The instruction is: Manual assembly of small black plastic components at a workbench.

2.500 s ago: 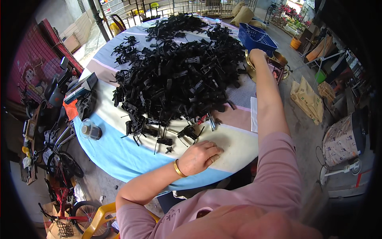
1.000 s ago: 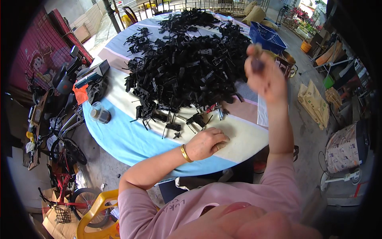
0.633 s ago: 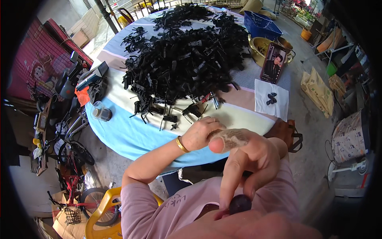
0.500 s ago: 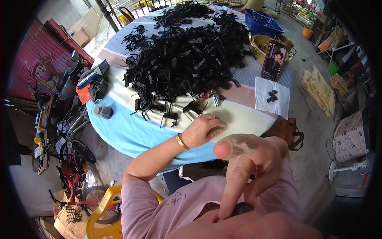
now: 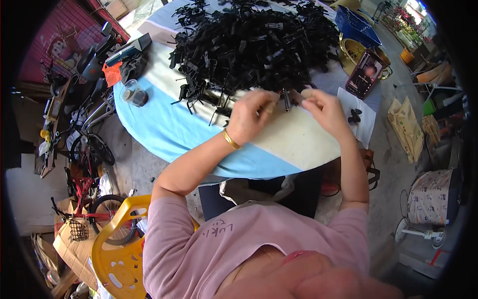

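Pinching small black part [image 5: 287, 101] between both hands — left hand [image 5: 255, 115], right hand [image 5: 324, 108]

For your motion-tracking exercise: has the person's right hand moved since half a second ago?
Yes. The right hand has gone from near the chest out over the table, meeting the left hand beside the black pile.

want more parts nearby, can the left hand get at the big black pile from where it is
Probably yes. The left hand is up at the near edge of the black pile, pinching a small part with the right hand; nothing lies between.
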`<action>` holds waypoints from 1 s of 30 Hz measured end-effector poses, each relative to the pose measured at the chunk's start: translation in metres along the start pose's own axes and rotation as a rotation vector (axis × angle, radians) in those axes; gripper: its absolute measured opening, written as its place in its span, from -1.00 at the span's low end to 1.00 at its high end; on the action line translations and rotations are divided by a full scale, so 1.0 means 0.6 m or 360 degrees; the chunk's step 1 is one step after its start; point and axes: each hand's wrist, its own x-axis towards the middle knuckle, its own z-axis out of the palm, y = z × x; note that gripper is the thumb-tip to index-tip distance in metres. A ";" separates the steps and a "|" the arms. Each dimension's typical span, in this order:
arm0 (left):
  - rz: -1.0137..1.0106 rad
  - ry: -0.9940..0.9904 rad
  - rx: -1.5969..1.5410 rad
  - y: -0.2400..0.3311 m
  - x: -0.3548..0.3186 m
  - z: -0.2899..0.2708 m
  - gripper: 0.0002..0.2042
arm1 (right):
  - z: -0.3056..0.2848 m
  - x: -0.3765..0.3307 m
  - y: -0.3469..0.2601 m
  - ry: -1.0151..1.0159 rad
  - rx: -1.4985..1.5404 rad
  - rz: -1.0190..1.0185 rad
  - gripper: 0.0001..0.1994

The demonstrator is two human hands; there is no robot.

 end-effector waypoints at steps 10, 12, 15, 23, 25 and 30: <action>-0.0263 0.0412 0.0113 -0.012 0.013 -0.021 -0.88 | 0.038 0.032 -0.003 0.0049 -0.0117 -0.0144 -0.74; -0.0240 0.0319 0.0176 -0.009 0.013 -0.018 -0.88 | 0.045 0.041 -0.014 0.0043 -0.0246 -0.0288 -0.72; -0.0144 0.0338 0.0198 -0.005 0.011 -0.013 -0.89 | 0.048 0.064 -0.018 -0.0175 -0.0480 -0.0380 -0.73; -0.0151 0.0286 0.0201 -0.004 0.011 -0.014 -0.87 | 0.057 0.092 -0.031 -0.0508 -0.0864 -0.0440 -0.78; -0.0208 0.0258 0.0211 -0.001 0.009 -0.016 -0.87 | 0.065 0.088 -0.031 -0.0392 -0.0854 -0.0431 -0.79; -0.0178 0.0264 0.0161 0.012 0.006 -0.015 -0.86 | 0.073 0.072 -0.024 -0.0270 -0.0863 -0.0518 -0.80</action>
